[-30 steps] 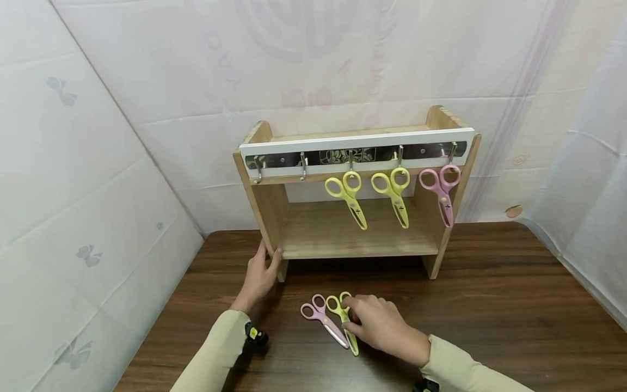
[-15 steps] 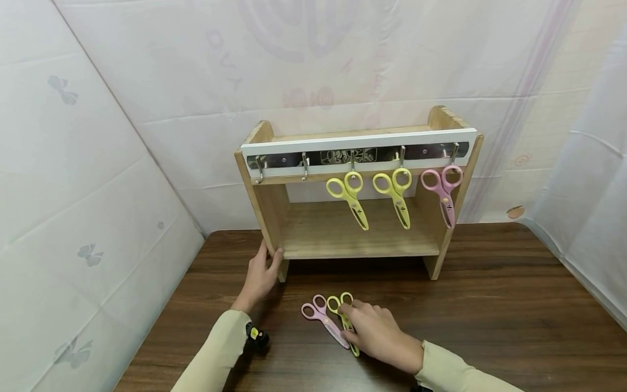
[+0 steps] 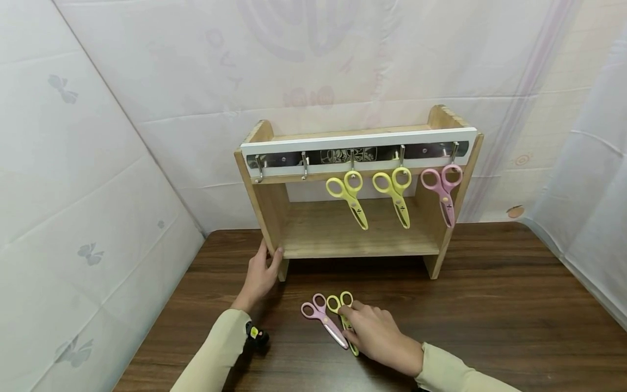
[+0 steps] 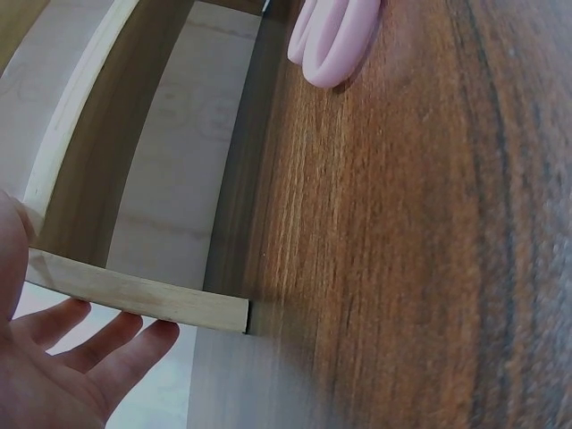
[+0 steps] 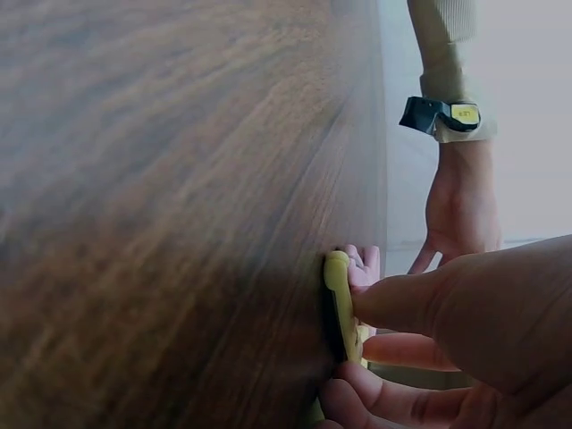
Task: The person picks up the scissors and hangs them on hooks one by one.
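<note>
The right hand pinches yellow loop-handled scissors on the brown wood-grain table: probably light, stiff, slick, best gripped mid-length. The left hand grips the pale wooden rack.

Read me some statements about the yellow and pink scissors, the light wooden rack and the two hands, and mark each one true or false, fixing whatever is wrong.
1. The left hand grips the side of the light wooden rack. True.
2. Two of the five silver metal hooks are bare. True.
3. The scissors hanging farthest right are yellow. False: pink plastic scissors hang there.
4. The right hand holds yellow plastic scissors. True.
5. Every pink pair hangs from a hook. False: a second pink pair lies on the dark wood-grain table.
</note>
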Demonstrator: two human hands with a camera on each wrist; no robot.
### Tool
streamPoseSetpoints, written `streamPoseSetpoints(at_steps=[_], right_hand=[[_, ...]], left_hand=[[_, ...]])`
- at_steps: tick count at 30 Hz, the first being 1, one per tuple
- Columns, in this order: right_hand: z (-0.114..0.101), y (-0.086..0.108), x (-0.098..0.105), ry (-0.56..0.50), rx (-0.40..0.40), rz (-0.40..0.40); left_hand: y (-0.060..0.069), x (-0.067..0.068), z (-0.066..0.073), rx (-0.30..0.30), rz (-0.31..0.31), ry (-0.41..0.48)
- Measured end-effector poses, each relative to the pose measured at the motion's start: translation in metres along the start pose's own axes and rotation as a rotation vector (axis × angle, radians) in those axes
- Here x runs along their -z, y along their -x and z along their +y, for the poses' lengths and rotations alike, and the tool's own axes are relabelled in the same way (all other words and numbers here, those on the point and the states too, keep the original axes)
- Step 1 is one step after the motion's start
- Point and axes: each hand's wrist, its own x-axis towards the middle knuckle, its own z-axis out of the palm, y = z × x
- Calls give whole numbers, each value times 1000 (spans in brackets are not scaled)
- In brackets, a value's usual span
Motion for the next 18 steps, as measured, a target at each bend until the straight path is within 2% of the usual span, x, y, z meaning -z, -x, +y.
streamPoseSetpoints(at_steps=[13,18], right_hand=[[0,0,-1,14,-12,27],[0,0,0,1,-6,-3]], left_hand=[[0,0,1,3,-7,7],[0,0,1,10,-10,4]])
